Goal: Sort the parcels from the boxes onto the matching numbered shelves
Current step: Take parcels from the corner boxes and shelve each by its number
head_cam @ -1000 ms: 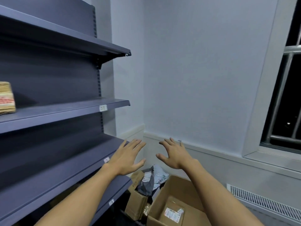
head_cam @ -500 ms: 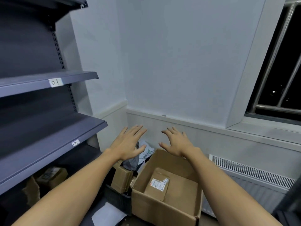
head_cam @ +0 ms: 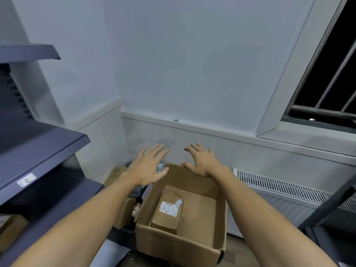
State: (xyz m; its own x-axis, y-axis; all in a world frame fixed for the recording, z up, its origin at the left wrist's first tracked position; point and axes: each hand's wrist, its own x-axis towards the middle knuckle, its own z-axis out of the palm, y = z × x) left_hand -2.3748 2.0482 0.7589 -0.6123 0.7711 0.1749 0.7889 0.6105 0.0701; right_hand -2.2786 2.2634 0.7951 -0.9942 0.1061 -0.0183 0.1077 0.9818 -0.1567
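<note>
An open cardboard box stands on the floor below me. Inside it lies one brown parcel with a white label and a small number sticker. My left hand and my right hand hover above the box's far edge, palms down, fingers spread, holding nothing. Grey shelves stand at the left; one carries a white number tag. A brown parcel sits on the bottom shelf at the far left.
More cardboard parcels and a dark bin crowd the corner left of the box, partly hidden by my left arm. A white radiator grille runs along the wall at right, under a barred window. A dark frame slants in at the right edge.
The view has swung down and right, away from the shelves toward the box. Both hands stayed spread and empty, now over the box's far edge.
</note>
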